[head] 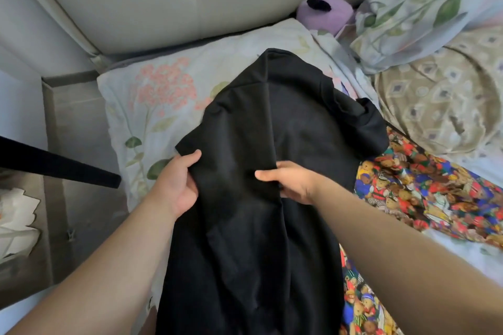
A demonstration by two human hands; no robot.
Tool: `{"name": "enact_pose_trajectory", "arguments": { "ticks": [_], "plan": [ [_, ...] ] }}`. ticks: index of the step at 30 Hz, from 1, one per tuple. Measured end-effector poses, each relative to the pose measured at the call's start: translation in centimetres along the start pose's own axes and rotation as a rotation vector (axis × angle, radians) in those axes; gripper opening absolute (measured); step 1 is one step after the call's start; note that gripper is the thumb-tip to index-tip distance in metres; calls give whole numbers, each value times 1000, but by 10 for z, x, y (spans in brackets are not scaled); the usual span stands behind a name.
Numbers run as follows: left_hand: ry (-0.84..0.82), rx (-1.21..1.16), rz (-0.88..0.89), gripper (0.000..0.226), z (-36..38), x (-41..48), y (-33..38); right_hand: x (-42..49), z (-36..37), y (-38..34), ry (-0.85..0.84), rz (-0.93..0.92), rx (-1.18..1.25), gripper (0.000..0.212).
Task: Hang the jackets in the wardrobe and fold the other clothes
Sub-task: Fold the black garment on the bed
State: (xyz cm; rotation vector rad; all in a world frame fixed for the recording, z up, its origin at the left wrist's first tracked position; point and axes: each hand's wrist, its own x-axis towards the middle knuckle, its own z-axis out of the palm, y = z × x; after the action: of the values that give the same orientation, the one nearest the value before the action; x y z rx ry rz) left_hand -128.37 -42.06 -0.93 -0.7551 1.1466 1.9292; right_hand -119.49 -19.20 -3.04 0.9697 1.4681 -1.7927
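Both hands (179, 182) (292, 183) on black garment (272, 122)

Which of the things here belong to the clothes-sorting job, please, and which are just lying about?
Job: black garment, gripped by left hand and right hand; teddy-bear print fabric, perhaps clothing too.
Lying about: floral pillow, purple plush toy, patterned cushion, leaf-print bedding.

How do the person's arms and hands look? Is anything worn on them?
The left forearm and right forearm are bare, no sleeves in view. The left hand and right hand have no gloves; no watch, bracelet or ring shows.
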Motion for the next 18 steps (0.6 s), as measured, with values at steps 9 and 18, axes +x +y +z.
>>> {"name": "enact_pose_trajectory", "arguments": {
  "ticks": [9, 18],
  "plan": [
    [68, 156, 8, 29, 7, -3, 4, -65, -4, 128, 164, 89, 35, 16],
    [108, 193, -11, 33, 1, -3, -19, -143, -47, 187, 87, 167, 94, 19]
  ]
}}
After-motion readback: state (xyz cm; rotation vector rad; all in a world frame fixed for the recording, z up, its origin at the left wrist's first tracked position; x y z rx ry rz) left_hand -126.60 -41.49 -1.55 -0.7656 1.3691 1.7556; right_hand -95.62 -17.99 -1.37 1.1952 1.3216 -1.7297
